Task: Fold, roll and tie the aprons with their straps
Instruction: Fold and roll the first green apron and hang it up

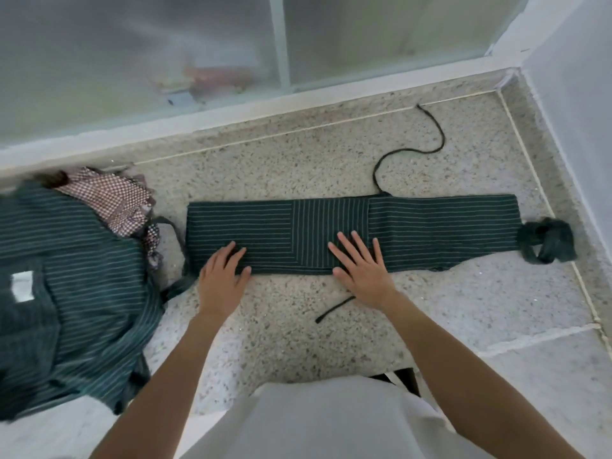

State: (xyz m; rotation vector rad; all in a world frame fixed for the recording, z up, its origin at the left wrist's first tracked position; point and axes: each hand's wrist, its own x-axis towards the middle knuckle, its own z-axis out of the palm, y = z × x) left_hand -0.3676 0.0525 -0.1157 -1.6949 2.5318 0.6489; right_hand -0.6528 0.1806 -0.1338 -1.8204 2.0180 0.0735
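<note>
Both hands, left hand [221,272] and right hand [361,264], press flat, fingers spread, holding nothing, on the folded striped apron [430,226]; smooth its near edge before rolling.

Both hands flat on folded striped apron [351,231]: left hand [221,276] near left end, right hand [362,268] mid.

Folded apron [414,226], dark green with thin pale stripes, lying flat as a long band across the speckled floor, one strap [427,140] snaking away behind, another strap end [334,309] in front, neck strap bundle [546,245] at right end
</note>
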